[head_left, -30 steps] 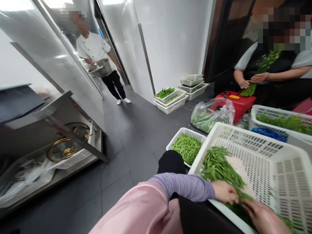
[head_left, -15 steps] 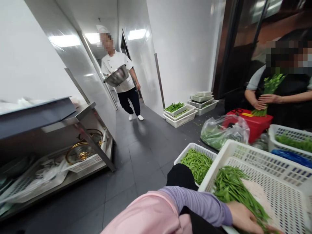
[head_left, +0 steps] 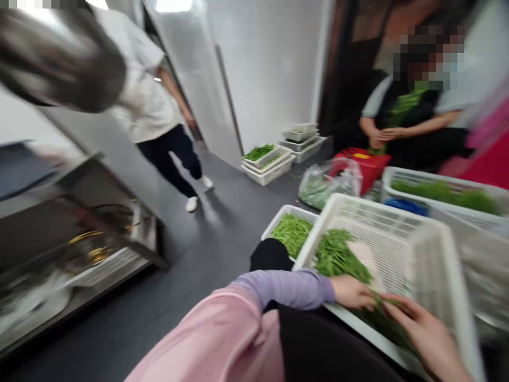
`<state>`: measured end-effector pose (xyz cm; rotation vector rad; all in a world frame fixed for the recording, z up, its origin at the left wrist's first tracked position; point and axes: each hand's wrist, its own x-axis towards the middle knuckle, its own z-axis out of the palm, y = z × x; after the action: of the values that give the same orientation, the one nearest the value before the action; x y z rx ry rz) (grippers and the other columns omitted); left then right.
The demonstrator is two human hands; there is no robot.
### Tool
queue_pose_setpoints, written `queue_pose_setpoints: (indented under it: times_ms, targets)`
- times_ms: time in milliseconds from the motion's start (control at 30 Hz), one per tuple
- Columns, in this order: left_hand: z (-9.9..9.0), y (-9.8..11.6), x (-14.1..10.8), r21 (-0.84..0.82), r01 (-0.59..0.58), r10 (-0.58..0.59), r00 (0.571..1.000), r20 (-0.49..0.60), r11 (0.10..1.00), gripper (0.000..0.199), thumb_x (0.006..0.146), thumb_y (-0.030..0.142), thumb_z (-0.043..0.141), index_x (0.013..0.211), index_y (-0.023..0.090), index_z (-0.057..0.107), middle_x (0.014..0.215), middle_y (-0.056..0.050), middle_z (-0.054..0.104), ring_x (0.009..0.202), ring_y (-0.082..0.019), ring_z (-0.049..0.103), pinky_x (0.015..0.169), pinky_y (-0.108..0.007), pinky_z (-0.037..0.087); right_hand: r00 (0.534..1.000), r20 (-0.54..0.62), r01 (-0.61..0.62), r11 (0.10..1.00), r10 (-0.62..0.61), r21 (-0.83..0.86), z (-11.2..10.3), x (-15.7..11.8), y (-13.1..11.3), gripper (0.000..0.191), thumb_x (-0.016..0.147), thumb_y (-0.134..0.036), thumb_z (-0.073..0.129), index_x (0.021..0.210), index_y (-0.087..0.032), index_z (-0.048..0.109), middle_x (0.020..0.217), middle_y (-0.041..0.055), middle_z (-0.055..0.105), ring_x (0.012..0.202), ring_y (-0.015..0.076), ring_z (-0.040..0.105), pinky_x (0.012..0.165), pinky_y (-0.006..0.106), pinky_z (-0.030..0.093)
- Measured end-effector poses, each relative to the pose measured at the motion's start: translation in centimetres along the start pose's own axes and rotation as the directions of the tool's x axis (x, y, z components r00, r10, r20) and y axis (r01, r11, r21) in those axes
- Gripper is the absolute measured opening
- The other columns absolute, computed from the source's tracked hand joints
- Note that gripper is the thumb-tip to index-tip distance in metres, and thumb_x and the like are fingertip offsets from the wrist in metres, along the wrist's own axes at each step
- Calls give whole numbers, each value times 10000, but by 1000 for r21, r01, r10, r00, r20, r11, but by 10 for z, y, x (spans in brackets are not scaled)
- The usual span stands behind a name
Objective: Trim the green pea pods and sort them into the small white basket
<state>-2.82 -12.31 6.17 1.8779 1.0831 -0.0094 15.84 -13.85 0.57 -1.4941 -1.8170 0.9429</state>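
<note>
Greens, white basket: seemingly partway through.
A few pinched by fingers of left hand and right hand; loose heap left.

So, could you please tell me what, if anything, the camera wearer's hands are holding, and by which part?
Both hands hold some leafy green vegetable over the white plastic basket; blur hides which part is gripped.

Commercial kitchen: metal bowl, metal shelving, vegetable baskets
</note>
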Motion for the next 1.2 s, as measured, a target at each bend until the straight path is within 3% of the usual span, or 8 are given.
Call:
queue_pose_setpoints:
  times_ms: [167,400,567,800,900,1000,1067,1200]
  targets:
    - [-17,-20,-5,283,-51,82,992,-100,958,300,782,379,513,613,174,653,516,9,562,504,-97,479,513,-200,347,994,110,34,995,-23,-98,2,1,-44,241,711,-369,469,761,-187,619,772,53,658,720,194,598,677,286,466]
    - [-18,-36,-10,133,-135,148,984,-98,982,267,762,365,533,598,184,640,508,35,548,485,-74,441,495,-188,316,922,370,218,943,-115,-251,10,7,-63,202,743,-259,467,756,-204,661,725,42,641,728,193,568,666,278,400]
    - [-11,-39,-6,-331,-206,20,872,-489,921,346,796,344,447,533,136,532,477,36,476,480,-65,425,509,-180,336,976,135,-198,953,171,228,31,20,-82,233,678,-367,582,570,-161,563,528,-14,536,530,121,474,529,234,352]
    - [-42,-66,1,-646,-17,-406,764,-501,763,351,823,394,358,620,149,505,393,66,374,337,-63,359,402,-181,305,873,-80,-210,518,481,829,30,76,-72,175,655,-296,602,652,-172,478,642,-17,574,546,89,530,559,226,437]
    - [-54,-79,-2,-416,196,-408,751,-519,888,291,808,295,400,651,133,584,522,6,518,478,-83,492,531,-200,404,846,-133,-347,722,517,598,16,102,-44,74,718,-225,490,745,-161,517,667,8,590,520,93,524,556,243,444]
    - [-49,-79,-7,-5,309,-281,858,-431,951,177,738,186,482,783,141,648,807,-72,628,759,-153,584,733,-258,439,940,98,-314,942,326,-119,33,109,-30,185,752,-204,452,866,-137,582,756,56,633,619,130,561,619,262,439]
    - [-39,-75,-10,208,303,-232,922,-309,930,204,705,147,497,833,131,655,934,-124,617,837,-203,586,772,-303,440,917,295,-70,835,269,-545,57,106,-32,247,777,-213,454,983,-144,572,909,94,641,781,160,590,707,270,428]
    - [-23,-73,-11,254,242,-206,965,-162,936,185,720,179,498,790,159,668,827,-115,639,829,-222,595,779,-323,444,910,326,38,732,256,-681,98,104,-40,215,785,-165,466,958,-124,586,905,145,652,844,213,618,716,301,433]
